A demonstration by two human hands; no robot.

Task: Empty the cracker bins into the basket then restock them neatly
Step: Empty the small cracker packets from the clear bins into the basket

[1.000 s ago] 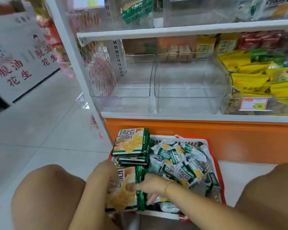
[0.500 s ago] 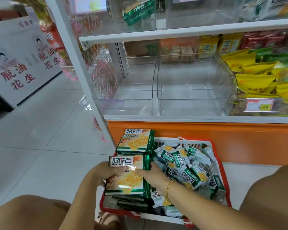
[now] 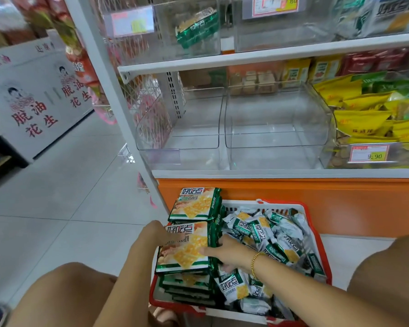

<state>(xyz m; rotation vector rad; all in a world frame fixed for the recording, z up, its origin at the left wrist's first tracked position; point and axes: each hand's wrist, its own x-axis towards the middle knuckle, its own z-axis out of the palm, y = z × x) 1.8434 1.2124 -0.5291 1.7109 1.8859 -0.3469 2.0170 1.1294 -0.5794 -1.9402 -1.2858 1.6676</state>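
- Since a second ago the top cracker pack (image 3: 187,253) has come up from down by my knees and now lies closer to the shelf side of the basket (image 3: 170,306).
- My left grip (image 3: 159,234) holds that pack by its left edge; the fingertips are blurred, so I cannot tell how far they reach over the print.
- My right grip (image 3: 226,253) clasps the pack's right edge, thumb flat on its face and fingers curled round the green side. A gold bracelet (image 3: 254,263) is on that wrist.
- The pack lies level on the near stack (image 3: 187,286) of like packs at the basket's left side.
- Just beyond it, almost touching, is the far stack (image 3: 195,205), which tops the basket's rim.
- Small cracker packs (image 3: 267,232) lie loose and jumbled in the basket's right part.
- The basket is on the floor against the orange base (image 3: 316,208) of the shelving.
- Above, on the lower shelf (image 3: 269,173), the left bin (image 3: 182,138) and right bin (image 3: 274,138) stand side by side, both emptied.
- Yellow bags (image 3: 364,119) fill the next bin to the right, behind a price tag (image 3: 368,155).
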